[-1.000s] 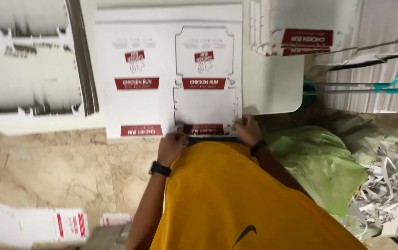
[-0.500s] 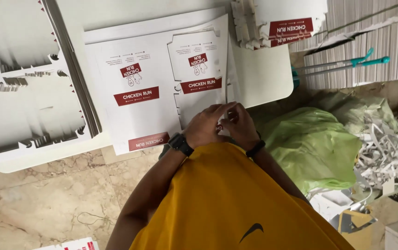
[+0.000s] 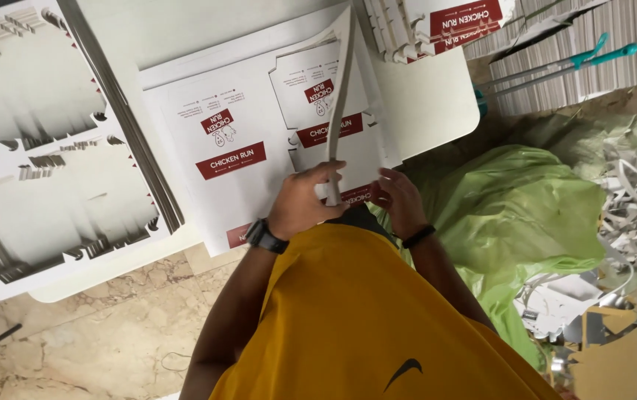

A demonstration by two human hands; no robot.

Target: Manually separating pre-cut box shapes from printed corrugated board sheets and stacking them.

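Left hand (image 3: 305, 201), fingers closed round a lifted bundle of flat white card box blanks (image 3: 339, 104); right hand (image 3: 400, 201) steadying its lower edge, grip unclear. Beneath, printed white-and-red sheet stack (image 3: 222, 141) on white desk (image 3: 429, 104).

Flat white carton sheets (image 3: 237, 148) with red label bands, stacked on table (image 3: 429, 104).

Two hands are at the table, the left hand (image 3: 305, 201) and the right hand (image 3: 400, 200), each wrist banded. One printed sheet stack (image 3: 251, 148) lies under them, two die-cut white piles (image 3: 44, 163) beside it, one green sack (image 3: 518, 215), two teal-handled tools (image 3: 600, 55).
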